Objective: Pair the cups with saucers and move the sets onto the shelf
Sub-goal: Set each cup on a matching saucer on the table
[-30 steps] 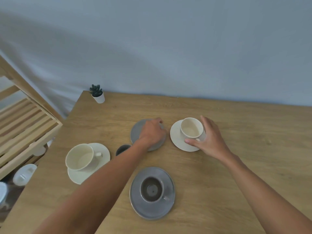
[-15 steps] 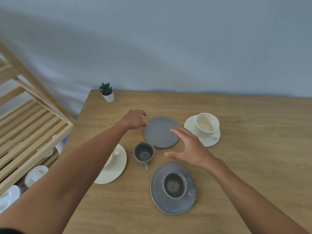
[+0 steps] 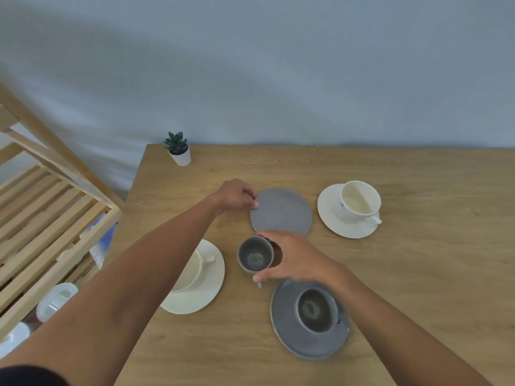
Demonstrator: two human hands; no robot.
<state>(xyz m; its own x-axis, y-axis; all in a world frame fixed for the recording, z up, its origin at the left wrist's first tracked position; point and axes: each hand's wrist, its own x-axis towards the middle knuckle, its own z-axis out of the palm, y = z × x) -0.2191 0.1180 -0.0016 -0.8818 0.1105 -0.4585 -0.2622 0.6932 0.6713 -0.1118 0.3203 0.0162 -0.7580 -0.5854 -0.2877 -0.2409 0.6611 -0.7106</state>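
An empty grey saucer (image 3: 281, 211) lies mid-table, and my left hand (image 3: 235, 196) pinches its left rim. Just in front of it a loose grey cup (image 3: 255, 256) stands on the table, with my right hand (image 3: 292, 259) wrapped around its right side. A grey cup (image 3: 316, 310) sits on a grey saucer (image 3: 306, 341) near the front. At the right a white cup (image 3: 359, 203) rests on a white saucer (image 3: 331, 215). Another white cup (image 3: 192, 270) on a white saucer (image 3: 206, 291) is partly hidden by my left forearm.
A slatted wooden shelf (image 3: 53, 224) stands left of the wooden table (image 3: 418, 260), with white items on the floor below it. A small potted plant (image 3: 178, 149) occupies the table's far left corner. A blue-grey wall runs behind.
My right hand left the white cup set and came left to close around the loose grey cup. My left hand shifted to the grey saucer's left rim. The view swung left.
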